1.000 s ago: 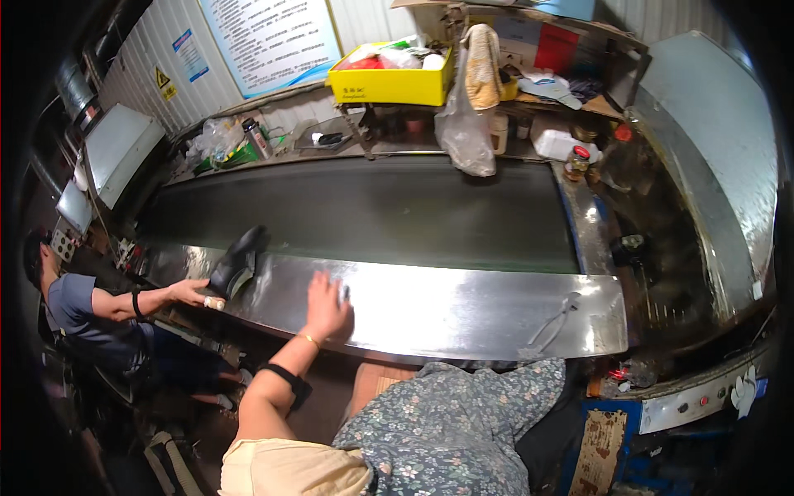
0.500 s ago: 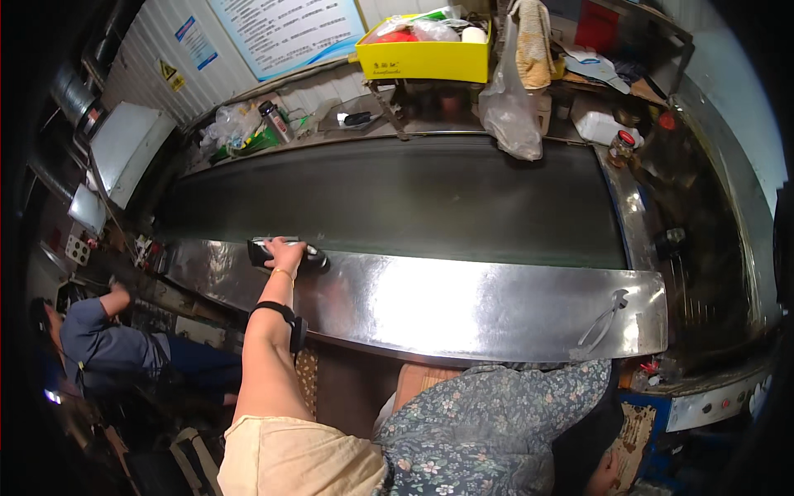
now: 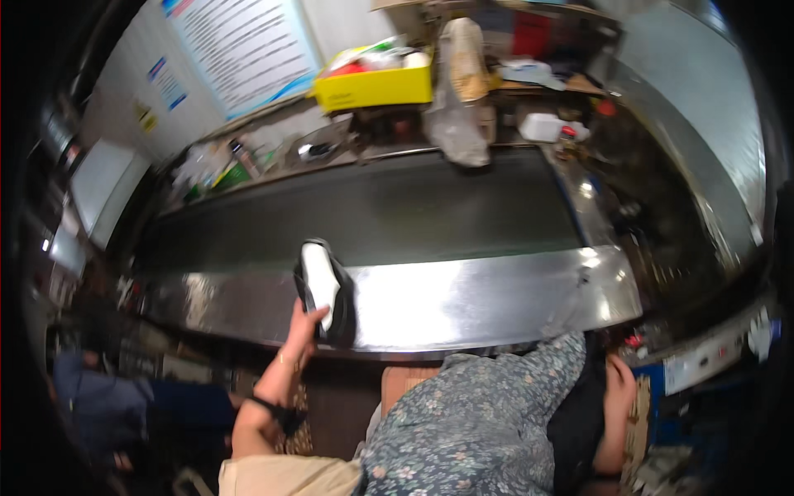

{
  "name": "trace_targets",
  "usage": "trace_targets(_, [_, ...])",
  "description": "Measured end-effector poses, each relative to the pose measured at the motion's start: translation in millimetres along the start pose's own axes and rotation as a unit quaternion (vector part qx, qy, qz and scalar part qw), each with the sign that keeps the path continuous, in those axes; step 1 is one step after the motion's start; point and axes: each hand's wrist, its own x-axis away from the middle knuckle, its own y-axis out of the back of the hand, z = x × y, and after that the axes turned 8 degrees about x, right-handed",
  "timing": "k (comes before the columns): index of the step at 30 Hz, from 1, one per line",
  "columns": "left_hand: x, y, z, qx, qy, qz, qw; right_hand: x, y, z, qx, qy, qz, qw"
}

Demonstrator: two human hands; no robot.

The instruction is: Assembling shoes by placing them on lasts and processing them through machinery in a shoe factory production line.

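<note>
My left hand (image 3: 306, 321) grips one end of a black shoe (image 3: 321, 277) with a long white surface facing up; whether that is its bottom or its insole I cannot tell. The shoe is tilted over the shiny metal ledge (image 3: 447, 293), its far end over the edge of the dark belt (image 3: 397, 207). Low on the right, my right hand (image 3: 619, 388) hangs beside the black cloth, fingers loosely stretched, with nothing visible in it. A blurred pair of pliers (image 3: 579, 302) lies on the ledge's right end.
Behind the belt stand a yellow box (image 3: 372, 89) of odds and ends and a hanging plastic bag (image 3: 459, 136). A red-lidded jar (image 3: 567, 139) is at the back right. Another person (image 3: 107, 405) is at the lower left, and a control panel (image 3: 703, 364) sits low on the right.
My left hand has drawn the shoe nearer and swung it from crosswise to lengthwise, white surface up. My right hand has risen further into view. The whole view has shifted.
</note>
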Motion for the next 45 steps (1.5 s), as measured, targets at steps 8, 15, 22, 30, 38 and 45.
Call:
trace_targets(8, [179, -225, -10, -0.129, -0.081, 0.603, 0.783, -40, -63, 140, -0.168, 0.143, 0.072, 0.973])
trace_targets(15, [219, -357, 9, -0.038, 0.035, 0.721, 0.691, 52, -8, 107, -0.097, 0.105, 0.082, 0.986])
trace_targets(22, [204, -383, 96, -0.134, -0.084, 0.654, 0.74, 43, -9, 71, -0.049, 0.029, 0.088, 0.994])
trace_targets(30, [170, -381, 95, -0.222, -0.173, 0.56, 0.779, 106, -57, 39, -0.01, -0.122, 0.056, 0.991])
trace_targets(38, [162, -381, 74, -0.088, 0.088, 0.627, 0.769, 97, -49, 14, -0.443, -0.325, 0.03, 0.835])
trace_targets(45, [169, -383, 104, -0.113, 0.069, 0.599, 0.789, 78, -66, 48, 0.141, -0.243, 0.126, 0.951])
